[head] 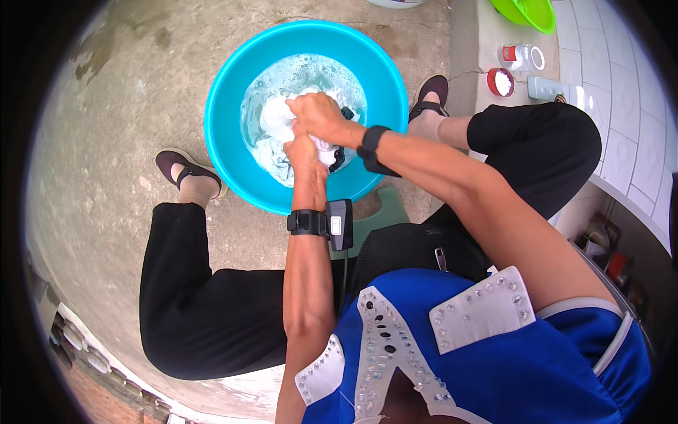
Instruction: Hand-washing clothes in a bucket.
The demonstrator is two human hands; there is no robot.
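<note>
A round turquoise plastic basin stands on the ground between my feet. Soapy water with bubbles fills its bottom. White wet cloth with some dark patches lies bunched in the water. Both hands meet over the middle of the basin, close together. My left hand grips the near part of the cloth. My right hand is closed on the cloth just beyond it. My fingers and palms hide part of the fabric, so its full shape cannot be made out.
On the ledge at right stand a clear plastic jar, a red lid holding white powder, a pale box-like object and a lime-green basin. A green plastic stool shows beneath me. Concrete floor spreads to the left.
</note>
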